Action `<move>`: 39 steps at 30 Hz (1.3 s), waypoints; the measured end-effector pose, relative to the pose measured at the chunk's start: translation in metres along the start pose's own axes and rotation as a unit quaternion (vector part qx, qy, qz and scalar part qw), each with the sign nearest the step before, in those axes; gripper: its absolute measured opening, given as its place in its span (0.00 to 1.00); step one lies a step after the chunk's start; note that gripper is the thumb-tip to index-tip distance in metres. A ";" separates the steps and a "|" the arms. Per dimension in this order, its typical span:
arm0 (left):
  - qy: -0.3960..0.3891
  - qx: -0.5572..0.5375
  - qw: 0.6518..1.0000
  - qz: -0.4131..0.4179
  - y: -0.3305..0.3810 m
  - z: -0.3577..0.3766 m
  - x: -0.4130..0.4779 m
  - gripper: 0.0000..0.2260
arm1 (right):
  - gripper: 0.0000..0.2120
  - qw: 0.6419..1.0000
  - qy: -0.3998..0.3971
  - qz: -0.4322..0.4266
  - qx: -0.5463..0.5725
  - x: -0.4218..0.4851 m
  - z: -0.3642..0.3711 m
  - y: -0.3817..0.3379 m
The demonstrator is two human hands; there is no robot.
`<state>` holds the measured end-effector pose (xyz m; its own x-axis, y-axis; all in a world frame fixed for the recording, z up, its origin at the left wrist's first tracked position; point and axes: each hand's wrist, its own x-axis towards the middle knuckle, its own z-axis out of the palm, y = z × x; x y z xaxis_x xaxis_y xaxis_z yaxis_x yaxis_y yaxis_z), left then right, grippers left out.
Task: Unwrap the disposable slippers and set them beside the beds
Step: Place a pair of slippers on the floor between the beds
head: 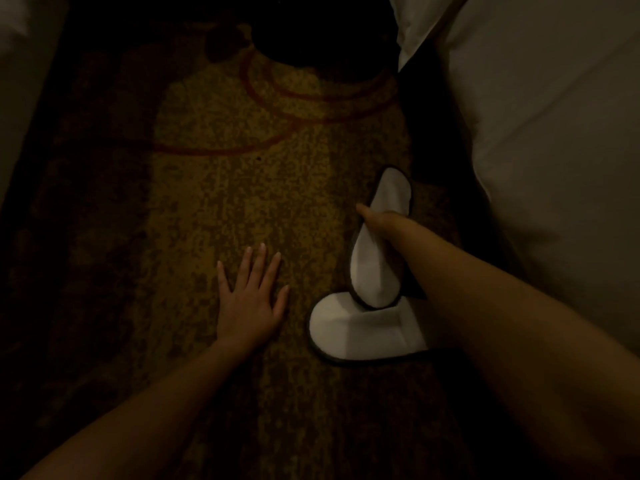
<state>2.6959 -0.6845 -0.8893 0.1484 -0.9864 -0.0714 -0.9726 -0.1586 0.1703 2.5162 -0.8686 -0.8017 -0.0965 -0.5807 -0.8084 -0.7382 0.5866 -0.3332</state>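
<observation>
Carpet [242, 188], 2 slippers [363, 334], right hand [381, 221]

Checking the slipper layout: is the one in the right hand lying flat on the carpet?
No. The held slipper is tilted, gripped by the right hand, its lower end overlapping the flat slipper.

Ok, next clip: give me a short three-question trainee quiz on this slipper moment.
1. True or false: both white slippers lie flat on the carpet.
2. Multiple choice: what is the left hand doing? A) gripping a slipper B) resting spread and flat on the carpet C) pulling at the bedding
3. Short answer: on which side of the view is the white bed nearest the slippers?

Key
1. False. One slipper lies flat; the right hand holds the other slipper by its middle, and its lower end overlaps the flat one.
2. B.
3. The right side.
</observation>
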 end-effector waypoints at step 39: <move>0.015 0.012 1.000 -0.002 0.000 0.004 0.001 0.27 | 0.60 0.764 0.085 -0.392 -0.505 0.026 0.007 0.028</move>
<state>2.6955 -0.6849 -0.8938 0.1569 -0.9867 -0.0424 -0.9759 -0.1615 0.1467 2.4973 -0.8630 -0.8352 0.6179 -0.6452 -0.4493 -0.7439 -0.6648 -0.0684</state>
